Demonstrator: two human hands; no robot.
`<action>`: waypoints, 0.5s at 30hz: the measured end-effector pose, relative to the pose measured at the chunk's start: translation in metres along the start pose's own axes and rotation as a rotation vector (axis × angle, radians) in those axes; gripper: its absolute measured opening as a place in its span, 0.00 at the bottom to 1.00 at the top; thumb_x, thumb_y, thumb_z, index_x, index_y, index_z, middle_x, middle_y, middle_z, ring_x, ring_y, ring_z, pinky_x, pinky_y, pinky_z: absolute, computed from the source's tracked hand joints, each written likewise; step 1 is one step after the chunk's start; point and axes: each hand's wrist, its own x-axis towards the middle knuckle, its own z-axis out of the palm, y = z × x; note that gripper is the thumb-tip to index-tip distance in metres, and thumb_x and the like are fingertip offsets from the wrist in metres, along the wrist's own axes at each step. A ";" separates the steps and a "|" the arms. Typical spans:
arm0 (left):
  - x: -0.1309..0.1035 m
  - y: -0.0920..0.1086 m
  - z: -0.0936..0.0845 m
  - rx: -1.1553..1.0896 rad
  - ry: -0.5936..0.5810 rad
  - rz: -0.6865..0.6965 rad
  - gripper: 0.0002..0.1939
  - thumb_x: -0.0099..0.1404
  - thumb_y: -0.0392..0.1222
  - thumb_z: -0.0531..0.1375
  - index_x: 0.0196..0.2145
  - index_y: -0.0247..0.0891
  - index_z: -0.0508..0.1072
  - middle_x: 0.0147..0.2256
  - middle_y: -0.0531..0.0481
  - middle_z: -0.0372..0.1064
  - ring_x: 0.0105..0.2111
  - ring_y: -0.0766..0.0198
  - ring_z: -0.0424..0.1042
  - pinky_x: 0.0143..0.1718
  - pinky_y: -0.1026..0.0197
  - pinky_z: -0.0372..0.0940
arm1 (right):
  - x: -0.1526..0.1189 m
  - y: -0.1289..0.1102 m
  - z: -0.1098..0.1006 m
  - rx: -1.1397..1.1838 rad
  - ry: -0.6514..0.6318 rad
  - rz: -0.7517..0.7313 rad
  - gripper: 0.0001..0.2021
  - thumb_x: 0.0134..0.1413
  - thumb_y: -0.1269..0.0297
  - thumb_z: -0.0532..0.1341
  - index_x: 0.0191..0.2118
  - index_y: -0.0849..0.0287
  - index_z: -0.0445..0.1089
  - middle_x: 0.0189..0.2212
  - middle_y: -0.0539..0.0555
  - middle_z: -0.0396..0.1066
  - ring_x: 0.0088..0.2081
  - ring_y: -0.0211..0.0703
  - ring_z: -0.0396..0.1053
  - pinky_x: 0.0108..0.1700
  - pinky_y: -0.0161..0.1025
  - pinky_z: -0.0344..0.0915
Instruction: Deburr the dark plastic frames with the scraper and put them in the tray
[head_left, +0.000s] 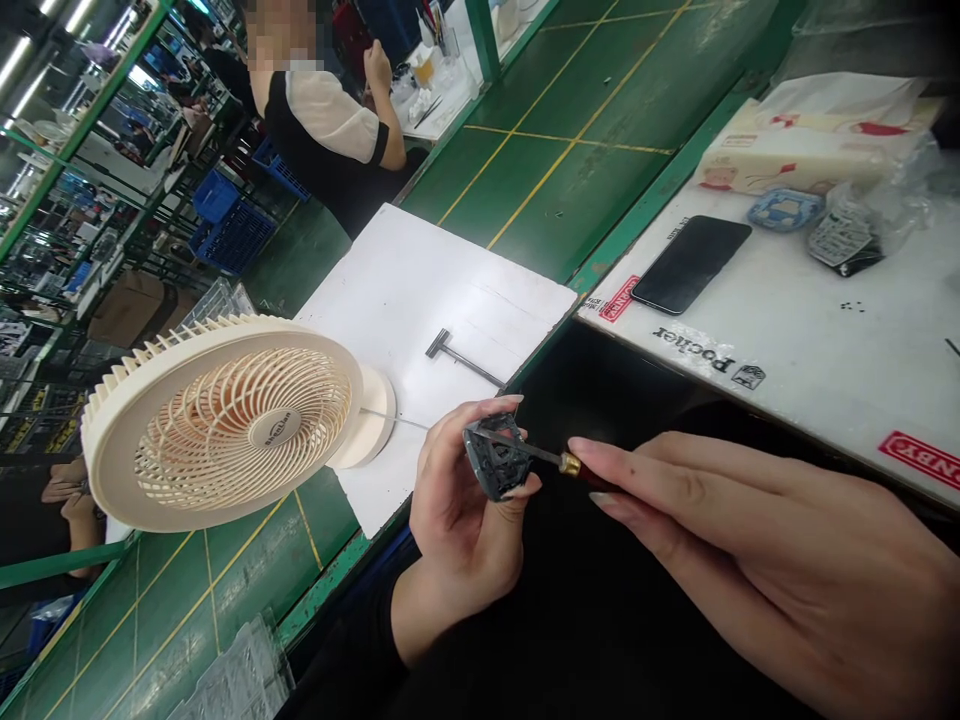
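Centrally, dark part [498, 457] between both hands [469, 500], screwdriver [559, 458] touching.

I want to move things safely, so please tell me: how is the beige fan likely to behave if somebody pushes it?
The fan may tip rather than slide, because its round head is much wider than its base. The head looks stiff, but the thin ribs could be fragile.

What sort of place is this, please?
Probably a factory assembly floor: the long green-framed bench, the stacked blue crates and the person in a black-and-white top seated at another workstation all suggest it.
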 end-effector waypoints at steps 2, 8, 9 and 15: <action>0.001 0.000 0.000 0.013 -0.003 0.001 0.31 0.79 0.42 0.74 0.75 0.46 0.75 0.65 0.38 0.79 0.60 0.45 0.85 0.60 0.41 0.85 | -0.002 -0.002 0.001 -0.003 -0.006 0.025 0.27 0.80 0.77 0.67 0.76 0.49 0.77 0.58 0.51 0.87 0.50 0.44 0.89 0.49 0.34 0.86; 0.000 -0.003 -0.002 0.108 -0.030 -0.007 0.30 0.80 0.41 0.73 0.75 0.47 0.75 0.65 0.39 0.80 0.63 0.45 0.84 0.61 0.44 0.85 | -0.001 -0.001 -0.002 -0.021 -0.075 0.120 0.23 0.84 0.70 0.66 0.76 0.45 0.77 0.57 0.47 0.88 0.49 0.41 0.88 0.51 0.33 0.85; 0.000 -0.003 -0.002 0.118 -0.034 -0.010 0.31 0.80 0.40 0.73 0.75 0.47 0.74 0.65 0.39 0.80 0.64 0.45 0.83 0.61 0.44 0.84 | -0.001 0.000 -0.002 -0.026 -0.079 0.128 0.23 0.84 0.69 0.65 0.76 0.45 0.77 0.57 0.47 0.88 0.50 0.41 0.88 0.52 0.33 0.84; -0.001 0.002 -0.002 0.019 -0.054 -0.113 0.29 0.80 0.43 0.74 0.73 0.46 0.77 0.64 0.38 0.80 0.62 0.43 0.84 0.62 0.42 0.84 | -0.002 0.001 -0.003 -0.015 -0.079 0.147 0.24 0.85 0.70 0.65 0.76 0.44 0.76 0.56 0.46 0.88 0.49 0.39 0.88 0.53 0.31 0.84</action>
